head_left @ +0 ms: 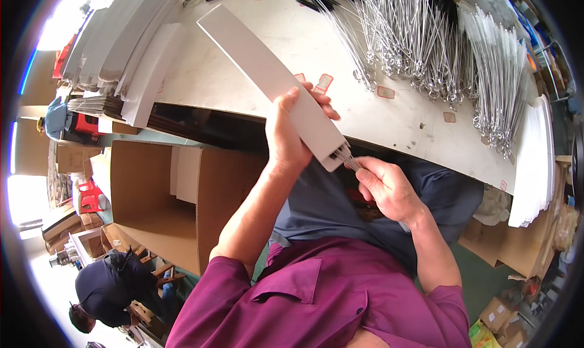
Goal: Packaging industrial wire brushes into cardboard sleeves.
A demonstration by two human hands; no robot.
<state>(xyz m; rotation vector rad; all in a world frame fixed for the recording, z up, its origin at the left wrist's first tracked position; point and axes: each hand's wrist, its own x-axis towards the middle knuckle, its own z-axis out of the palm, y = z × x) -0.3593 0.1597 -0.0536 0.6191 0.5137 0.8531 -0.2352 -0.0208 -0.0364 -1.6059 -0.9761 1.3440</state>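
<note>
A long, narrow white cardboard box point(255, 62) slants across my front, its far end up to the left over the table. My left hand point(288, 129) is wrapped round it, thumb on top and fingers at the far side. From its open near end stick several thin metal wire handles point(348, 157). My right hand point(389, 187) pinches these handles between thumb and fingers, just outside the opening. Whatever lies inside the box is hidden. Loose wire-handled brushes point(401, 38) with looped ends and black bristles lie heaped on the table at the far right.
Wire pieces in clear sleeves point(496, 86) lie beside the heap. Flat white boxes are stacked at the left point(131, 38) and right edge point(535, 165) of the white table point(213, 74). A large open carton point(155, 226) stands left of my legs. A person in dark clothes point(118, 287) bends at lower left.
</note>
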